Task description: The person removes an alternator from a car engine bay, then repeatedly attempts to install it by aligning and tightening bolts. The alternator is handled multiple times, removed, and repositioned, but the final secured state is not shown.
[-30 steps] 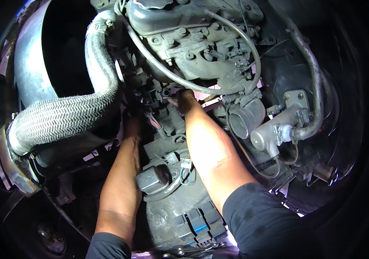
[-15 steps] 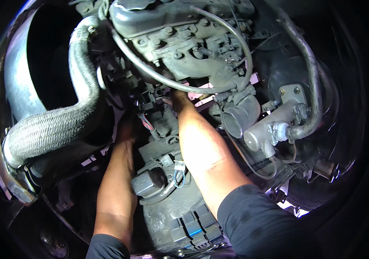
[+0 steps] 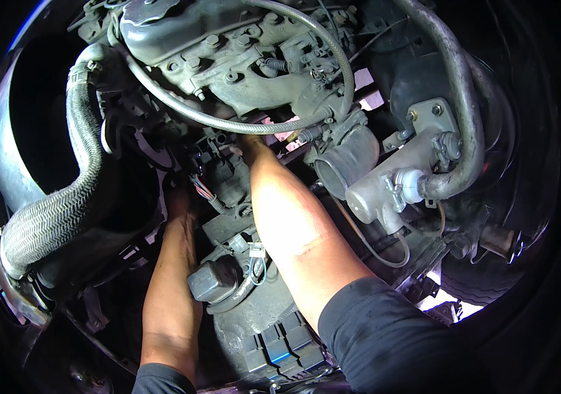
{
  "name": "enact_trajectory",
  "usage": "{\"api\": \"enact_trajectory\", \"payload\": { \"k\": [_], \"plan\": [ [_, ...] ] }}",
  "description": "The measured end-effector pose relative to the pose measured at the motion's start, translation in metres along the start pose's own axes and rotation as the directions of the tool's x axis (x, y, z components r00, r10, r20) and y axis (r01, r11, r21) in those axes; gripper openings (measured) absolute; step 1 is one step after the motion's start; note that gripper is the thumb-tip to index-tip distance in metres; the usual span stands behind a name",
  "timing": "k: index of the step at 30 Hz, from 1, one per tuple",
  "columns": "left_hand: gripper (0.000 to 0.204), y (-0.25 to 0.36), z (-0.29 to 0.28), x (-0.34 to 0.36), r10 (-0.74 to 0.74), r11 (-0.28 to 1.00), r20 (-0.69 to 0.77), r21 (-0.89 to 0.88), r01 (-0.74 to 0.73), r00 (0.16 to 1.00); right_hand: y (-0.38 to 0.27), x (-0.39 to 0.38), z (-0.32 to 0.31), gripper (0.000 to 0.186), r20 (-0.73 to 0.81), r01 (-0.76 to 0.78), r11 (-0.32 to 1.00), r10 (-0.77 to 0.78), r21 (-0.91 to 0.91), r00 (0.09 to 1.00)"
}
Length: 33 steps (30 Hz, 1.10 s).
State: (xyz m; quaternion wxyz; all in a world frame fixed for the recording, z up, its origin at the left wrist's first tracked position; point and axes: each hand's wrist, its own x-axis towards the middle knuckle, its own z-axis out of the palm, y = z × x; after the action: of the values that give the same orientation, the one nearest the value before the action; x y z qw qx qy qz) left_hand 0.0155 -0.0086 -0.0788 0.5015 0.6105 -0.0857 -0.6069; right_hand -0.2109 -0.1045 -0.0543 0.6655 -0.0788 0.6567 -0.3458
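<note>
Both my arms reach deep into an engine bay. My right hand point(image 3: 251, 146) is down beneath the grey braided hose point(image 3: 228, 122), against the side of the engine block. Part of a finger shows beside a dark metal fitting point(image 3: 213, 141), but the rest is hidden. Lower and to the left, my left hand point(image 3: 176, 197) disappears into shadow beside a bundle of coloured wires point(image 3: 203, 188); its fingers cannot be made out. Between my forearms lie a black box-shaped part point(image 3: 213, 282) and a white connector point(image 3: 257, 250) with blue wire.
A thick braided hose point(image 3: 50, 226) curves past a metal fan shroud point(image 3: 21, 141) on the left. The valve cover point(image 3: 169, 29) is at the top. To the right are an open pipe elbow point(image 3: 341, 172) and a metal housing point(image 3: 385, 190) with a hose. A fuse box point(image 3: 283, 348) sits near me.
The whole view has shifted, so the engine parts appear further left and slightly higher. Both hands stay in about the same places among the parts.
</note>
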Motion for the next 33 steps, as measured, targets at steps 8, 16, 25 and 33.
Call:
{"api": "enact_trajectory", "payload": {
  "k": [8,16,25,33],
  "plan": [
    [0.041,0.002,0.012,0.004,0.114,0.968,-0.067,0.233,-0.096,0.991,0.001,0.000,-0.004,0.035,0.013,-0.009,1.000,0.009,-0.020,1.000],
    [0.041,-0.002,0.004,0.005,0.050,0.915,-0.059,0.402,-0.022,0.997,-0.001,0.002,0.000,0.036,0.032,-0.015,0.999,0.017,-0.046,0.999],
    [0.057,0.012,0.014,-0.001,0.231,0.700,0.024,0.691,-0.183,0.973,0.003,-0.007,0.000,0.036,0.074,-0.063,0.993,0.070,-0.098,0.995],
    [0.045,0.017,0.007,0.009,0.233,0.274,0.204,0.924,-0.265,0.951,0.000,-0.008,-0.007,0.037,0.154,-0.140,0.975,0.168,-0.174,0.974]
  ]
}}
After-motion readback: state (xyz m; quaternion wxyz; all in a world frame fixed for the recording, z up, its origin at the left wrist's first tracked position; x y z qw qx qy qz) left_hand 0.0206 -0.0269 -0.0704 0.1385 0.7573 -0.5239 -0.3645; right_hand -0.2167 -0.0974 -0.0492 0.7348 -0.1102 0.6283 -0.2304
